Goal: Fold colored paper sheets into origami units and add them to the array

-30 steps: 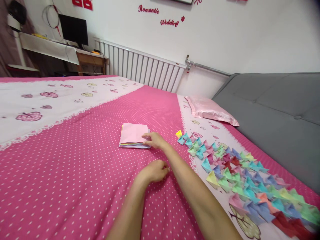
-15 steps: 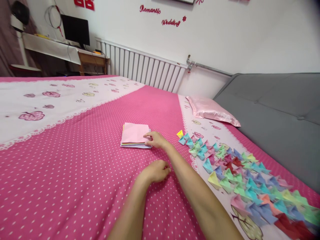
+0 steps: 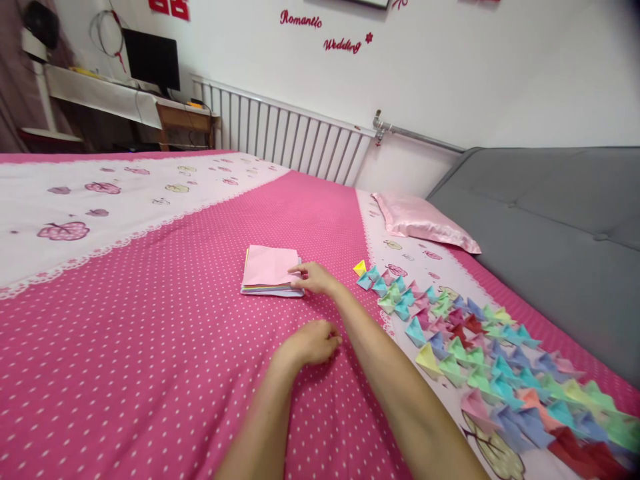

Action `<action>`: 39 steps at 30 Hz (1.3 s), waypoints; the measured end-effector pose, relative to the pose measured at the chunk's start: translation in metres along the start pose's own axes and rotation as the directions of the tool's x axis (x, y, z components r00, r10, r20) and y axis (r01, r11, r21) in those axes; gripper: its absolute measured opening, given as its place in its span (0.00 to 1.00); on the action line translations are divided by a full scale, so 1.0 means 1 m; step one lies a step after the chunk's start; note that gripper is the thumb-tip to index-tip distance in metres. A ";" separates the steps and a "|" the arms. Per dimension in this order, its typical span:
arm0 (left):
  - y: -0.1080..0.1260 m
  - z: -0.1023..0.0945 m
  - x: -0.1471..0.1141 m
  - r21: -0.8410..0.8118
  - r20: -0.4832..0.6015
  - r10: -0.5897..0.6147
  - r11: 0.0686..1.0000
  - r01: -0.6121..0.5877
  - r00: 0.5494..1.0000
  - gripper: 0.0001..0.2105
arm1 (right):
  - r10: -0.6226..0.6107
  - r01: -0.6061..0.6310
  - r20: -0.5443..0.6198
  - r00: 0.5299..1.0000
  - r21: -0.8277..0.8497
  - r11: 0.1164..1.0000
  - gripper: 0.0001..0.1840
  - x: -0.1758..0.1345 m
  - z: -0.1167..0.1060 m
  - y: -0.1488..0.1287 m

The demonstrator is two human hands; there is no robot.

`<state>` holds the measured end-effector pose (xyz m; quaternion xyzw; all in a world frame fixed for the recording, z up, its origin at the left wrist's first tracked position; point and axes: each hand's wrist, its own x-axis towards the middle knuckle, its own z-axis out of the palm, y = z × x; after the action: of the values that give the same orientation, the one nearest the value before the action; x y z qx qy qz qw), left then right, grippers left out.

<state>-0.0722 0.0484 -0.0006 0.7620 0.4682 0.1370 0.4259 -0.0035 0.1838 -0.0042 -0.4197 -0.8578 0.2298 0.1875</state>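
Note:
A stack of square coloured paper (image 3: 270,265) lies on the bed, a pink sheet uppermost and several other colours showing along the front edge. My right hand (image 3: 316,277) is at the stack's right edge, its index finger over the pink sheet and its thumb lower, at the sheet's side. Nearer to me, my left hand (image 3: 315,341) rests on the dotted bedspread with its fingers loosely curled; nothing shows in them. To the right of both hands, many folded paper boats (image 3: 465,353) in mixed colours sit in rows, a yellow paper boat (image 3: 360,268) at the far end.
The pink bedspread (image 3: 150,347) spreads under everything. A pink pillow (image 3: 425,223) lies beyond the boats, against a grey padded headboard (image 3: 545,220). Behind the bed stand a white radiator (image 3: 285,130) and a desk (image 3: 107,97) with a black monitor (image 3: 151,59).
My right hand has shifted very slightly to the right at the stack's edge. My left hand and the paper look the same.

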 end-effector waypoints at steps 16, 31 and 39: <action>0.003 -0.006 -0.005 0.060 -0.021 0.011 0.998 -0.010 1.000 0.11 | -0.013 0.035 -0.387 0.922 0.051 0.998 0.10 -0.020 -0.012 -0.017; -0.006 -0.041 -0.022 0.273 -0.354 -0.187 0.916 0.292 0.916 0.13 | 0.309 -0.308 -0.075 0.948 0.023 0.951 0.10 -0.242 -0.050 -0.016; 0.037 0.011 0.007 0.385 -0.689 0.129 0.899 0.209 0.713 0.16 | 0.238 -0.224 -0.456 0.858 0.086 0.971 0.21 -0.229 -0.042 -0.025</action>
<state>-0.0401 0.0414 0.0202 0.7174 0.6290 0.2970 0.0383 0.1348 -0.0045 0.0152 -0.5591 -0.7283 0.1566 0.3640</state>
